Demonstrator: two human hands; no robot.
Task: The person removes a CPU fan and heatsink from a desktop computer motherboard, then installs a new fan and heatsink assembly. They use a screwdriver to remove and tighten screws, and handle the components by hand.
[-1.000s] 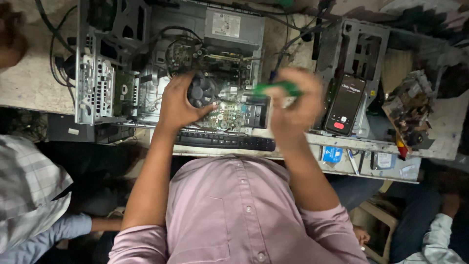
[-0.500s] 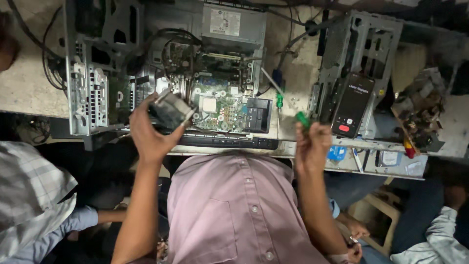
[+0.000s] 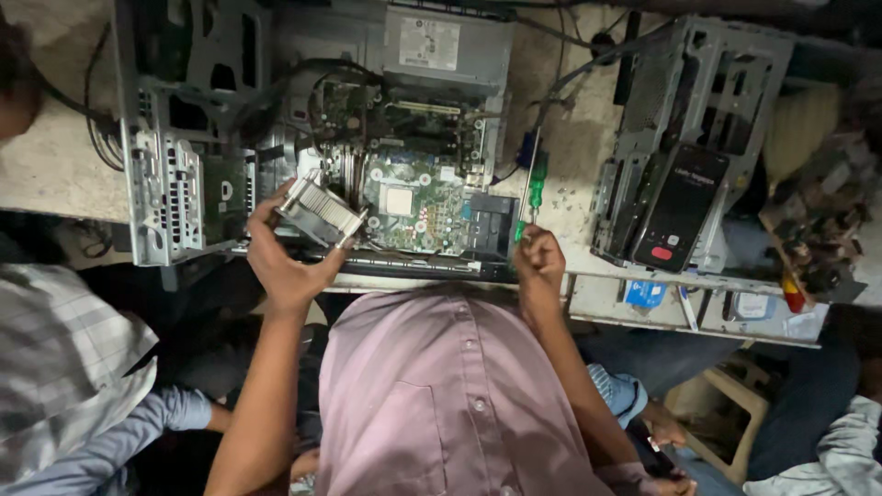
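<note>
Since a moment ago your left hand [image 3: 287,266] has carried the finned, silver metal heatsink [image 3: 320,213] a little to the right, closer to the open case, and your right hand [image 3: 540,262] has risen from the bench edge with the screwdriver now standing upright.

In the head view, your left hand is curled around the heatsink from below, fingers and thumb gripping its sides, holding it tilted just above the left edge of the green circuit board [image 3: 413,197] inside the open grey metal computer case [image 3: 276,55]. Your right hand is closed into a fist around the green-handled screwdriver [image 3: 531,193], shaft pointing away from you, just right of the board. Farther right of that hand a black phone [image 3: 682,207] leans on a bare grey metal drive cage [image 3: 717,73]. Left of your left hand stands a perforated metal case side panel [image 3: 170,193]. Beyond it, at your left elbow, another person's checked sleeve [image 3: 64,358] shows.
</note>
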